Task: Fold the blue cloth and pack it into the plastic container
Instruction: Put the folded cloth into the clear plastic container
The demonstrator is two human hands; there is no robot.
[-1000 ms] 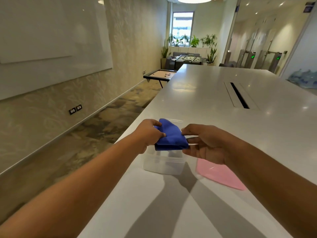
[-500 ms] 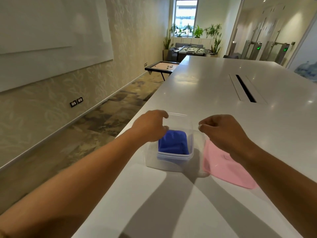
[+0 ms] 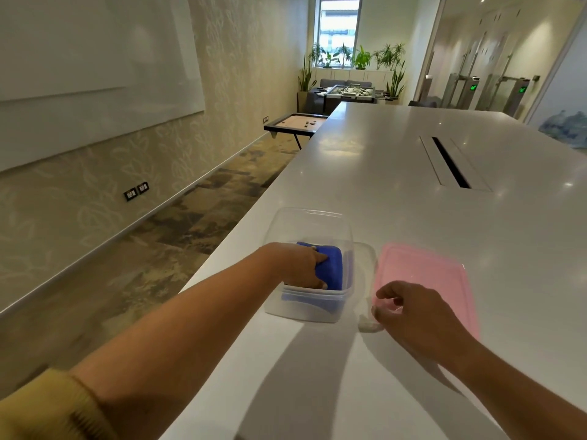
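The folded blue cloth (image 3: 332, 267) lies inside the clear plastic container (image 3: 305, 310), which stands near the left edge of the white table (image 3: 374, 173). My left hand (image 3: 297, 262) reaches down into the container, with its fingers and thumb curled around the cloth's left side. My right hand (image 3: 416, 315) hovers to the right of the container, over the near left corner of the pink lid (image 3: 427, 271). Its fingers are loosely curled and hold nothing.
The pink lid lies flat on the table right beside the container. A long cable slot (image 3: 451, 161) runs down the table's middle further back. The table's left edge drops to a carpeted floor (image 3: 178, 236); a small game table (image 3: 297, 123) stands beyond.
Both hands lowered the cloth into the container and let go. Now my left hand has gone down into the container onto the cloth, and my right hand has drawn back toward the lid's near corner.
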